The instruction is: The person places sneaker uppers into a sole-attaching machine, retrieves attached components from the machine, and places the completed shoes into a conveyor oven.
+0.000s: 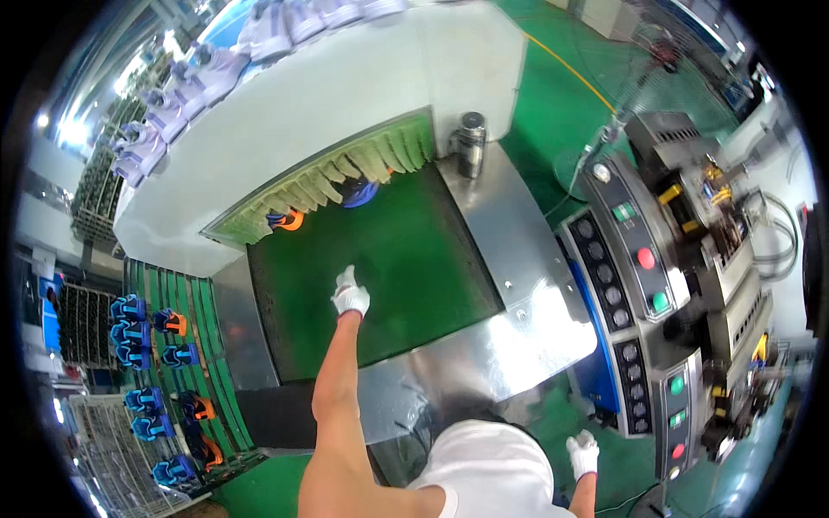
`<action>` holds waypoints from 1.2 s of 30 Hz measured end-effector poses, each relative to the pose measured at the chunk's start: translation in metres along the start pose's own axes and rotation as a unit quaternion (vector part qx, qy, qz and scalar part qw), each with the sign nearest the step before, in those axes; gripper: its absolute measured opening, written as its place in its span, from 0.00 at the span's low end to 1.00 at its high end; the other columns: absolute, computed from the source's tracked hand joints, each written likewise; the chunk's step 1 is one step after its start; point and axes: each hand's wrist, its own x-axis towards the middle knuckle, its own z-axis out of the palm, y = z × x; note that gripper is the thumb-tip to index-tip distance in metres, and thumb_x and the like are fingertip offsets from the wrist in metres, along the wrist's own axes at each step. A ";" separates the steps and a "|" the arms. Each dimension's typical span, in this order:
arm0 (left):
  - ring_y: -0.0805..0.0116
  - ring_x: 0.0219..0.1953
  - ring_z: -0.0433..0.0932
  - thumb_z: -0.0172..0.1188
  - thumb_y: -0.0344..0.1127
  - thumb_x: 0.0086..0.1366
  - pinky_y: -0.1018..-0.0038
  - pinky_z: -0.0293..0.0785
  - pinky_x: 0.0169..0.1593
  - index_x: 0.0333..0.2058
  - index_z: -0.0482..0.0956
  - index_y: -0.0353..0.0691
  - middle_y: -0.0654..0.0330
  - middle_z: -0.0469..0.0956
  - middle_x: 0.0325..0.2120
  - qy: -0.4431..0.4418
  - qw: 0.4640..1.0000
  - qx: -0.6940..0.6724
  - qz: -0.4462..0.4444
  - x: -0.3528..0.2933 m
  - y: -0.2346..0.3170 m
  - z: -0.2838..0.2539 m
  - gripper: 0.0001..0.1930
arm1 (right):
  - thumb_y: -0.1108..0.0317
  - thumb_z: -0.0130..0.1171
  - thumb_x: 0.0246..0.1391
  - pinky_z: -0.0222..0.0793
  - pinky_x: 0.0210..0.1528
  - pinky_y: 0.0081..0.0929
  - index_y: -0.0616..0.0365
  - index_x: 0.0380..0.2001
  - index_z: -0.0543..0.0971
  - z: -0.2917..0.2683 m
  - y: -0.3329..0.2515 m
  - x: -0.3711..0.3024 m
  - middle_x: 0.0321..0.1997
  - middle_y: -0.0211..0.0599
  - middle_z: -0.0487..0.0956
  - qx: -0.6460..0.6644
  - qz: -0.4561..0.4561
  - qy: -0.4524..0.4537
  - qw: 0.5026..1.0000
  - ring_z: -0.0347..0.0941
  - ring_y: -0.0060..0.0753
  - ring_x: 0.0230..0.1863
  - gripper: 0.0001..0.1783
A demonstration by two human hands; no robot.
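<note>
My left hand (350, 295), in a white glove, reaches out over the green conveyor belt (406, 268) with its fingers stretched forward and nothing in it. Beyond it, an orange and dark shoe part (289, 221) and a blue piece (359, 193) lie on the belt at the strip curtain (332, 177), which partly hides them. Low at my right side hangs my right hand (583, 455), also gloved in white. Its fingers are slightly apart and hold nothing; the machine with round gauges is nearest to it.
A metal flask (471, 144) stands on the steel ledge (509, 224). Pale lilac shoes (194, 86) line the top of the white housing (345, 95). Left is a slatted rack (216, 345) with blue and orange shoe parts (129, 345). Right stands a button-panelled machine (635, 259).
</note>
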 end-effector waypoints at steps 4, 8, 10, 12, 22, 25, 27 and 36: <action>0.42 0.64 0.71 0.57 0.28 0.62 0.48 0.71 0.63 0.71 0.60 0.54 0.44 0.62 0.69 0.068 0.997 0.029 -0.022 0.097 -0.064 -0.009 0.38 | 0.61 0.71 0.51 0.82 0.41 0.36 0.66 0.59 0.76 -0.003 0.010 0.016 0.53 0.49 0.83 -0.164 0.103 -0.209 0.958 0.83 0.33 0.47 0.34; 0.41 0.57 0.76 0.55 0.34 0.67 0.46 0.77 0.54 0.69 0.64 0.53 0.44 0.62 0.69 0.249 0.962 0.110 -0.030 0.230 -0.095 -0.086 0.31 | 0.60 0.64 0.62 0.74 0.45 0.37 0.62 0.53 0.80 -0.045 -0.129 -0.042 0.44 0.43 0.84 0.009 0.223 -0.155 0.962 0.76 0.34 0.39 0.21; 0.39 0.54 0.78 0.54 0.42 0.69 0.47 0.77 0.53 0.63 0.70 0.45 0.42 0.67 0.64 0.259 0.962 0.069 -0.052 0.298 -0.117 -0.126 0.25 | 0.63 0.65 0.62 0.73 0.35 0.34 0.62 0.53 0.80 -0.067 -0.167 -0.045 0.41 0.39 0.83 -0.040 0.249 -0.181 0.951 0.73 0.26 0.35 0.19; 0.43 0.50 0.82 0.51 0.54 0.68 0.51 0.77 0.55 0.44 0.86 0.39 0.42 0.83 0.46 0.182 0.968 0.147 -0.096 0.349 -0.138 -0.150 0.25 | 0.62 0.67 0.61 0.72 0.31 0.33 0.58 0.58 0.78 -0.076 -0.109 -0.030 0.40 0.34 0.82 0.046 0.280 -0.141 0.949 0.74 0.28 0.33 0.24; 0.43 0.42 0.80 0.54 0.43 0.70 0.55 0.76 0.49 0.36 0.83 0.39 0.47 0.83 0.35 0.327 0.912 0.182 0.167 0.304 -0.191 -0.106 0.15 | 0.62 0.71 0.51 0.82 0.45 0.35 0.68 0.59 0.75 -0.063 -0.120 0.035 0.48 0.47 0.85 0.053 0.143 -0.116 0.981 0.83 0.36 0.47 0.35; 0.42 0.45 0.77 0.56 0.39 0.71 0.53 0.73 0.50 0.40 0.80 0.37 0.46 0.79 0.40 0.237 0.956 0.080 0.150 0.217 -0.135 -0.097 0.12 | 0.62 0.73 0.51 0.73 0.63 0.39 0.72 0.61 0.71 -0.021 -0.230 0.042 0.60 0.55 0.79 -0.091 0.030 -0.167 0.981 0.77 0.48 0.62 0.39; 0.42 0.45 0.76 0.60 0.34 0.68 0.52 0.72 0.51 0.40 0.78 0.36 0.46 0.77 0.40 0.228 0.957 -0.030 0.178 0.155 -0.115 -0.084 0.08 | 0.62 0.71 0.52 0.70 0.67 0.37 0.73 0.65 0.67 -0.001 -0.281 0.047 0.64 0.59 0.76 -0.063 -0.047 -0.207 0.975 0.74 0.48 0.66 0.42; 0.45 0.46 0.77 0.65 0.29 0.58 0.55 0.75 0.52 0.39 0.78 0.39 0.48 0.78 0.39 -0.056 0.884 -0.212 0.414 -0.087 0.088 -0.025 0.10 | 0.54 0.60 0.59 0.71 0.62 0.46 0.73 0.63 0.69 0.046 -0.463 -0.008 0.57 0.68 0.77 -0.152 -0.571 -0.032 0.806 0.74 0.67 0.58 0.37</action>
